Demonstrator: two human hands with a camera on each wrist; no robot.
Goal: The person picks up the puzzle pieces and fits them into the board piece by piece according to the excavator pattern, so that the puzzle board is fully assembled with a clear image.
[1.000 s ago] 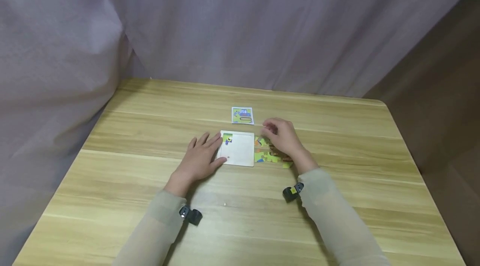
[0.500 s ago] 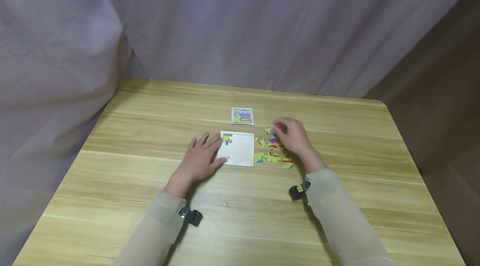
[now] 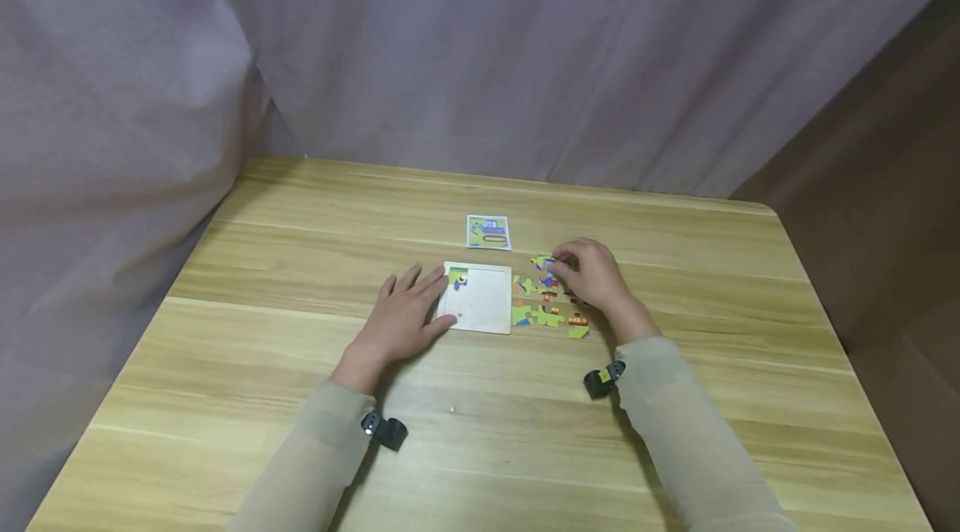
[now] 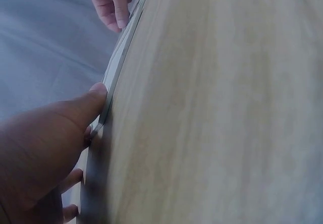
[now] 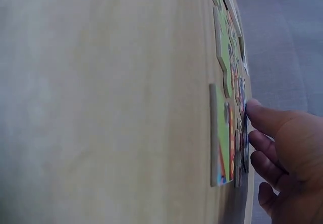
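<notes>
Puzzle pieces (image 3: 546, 303) lie scattered flat on the tabletop (image 3: 300, 399) just right of the white tray (image 3: 480, 298), where the right hand (image 3: 592, 273), curled, has slid rightward since a second ago and now fingers the far pieces. Tray sits square to the table edge, one piece in its far-left corner, the left hand (image 3: 401, 319) still flat against its left side.

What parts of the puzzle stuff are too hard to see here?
- Picture card: head view, too small to tell what it shows.
- Loose puzzle pieces: head view, some lie hidden under the right hand; right wrist view shows them edge-on and blurred.
- Right hand's grip: whether its fingers pinch a piece is unclear.
- Puzzle tray: left wrist view shows only its edge, beside the left hand.
</notes>
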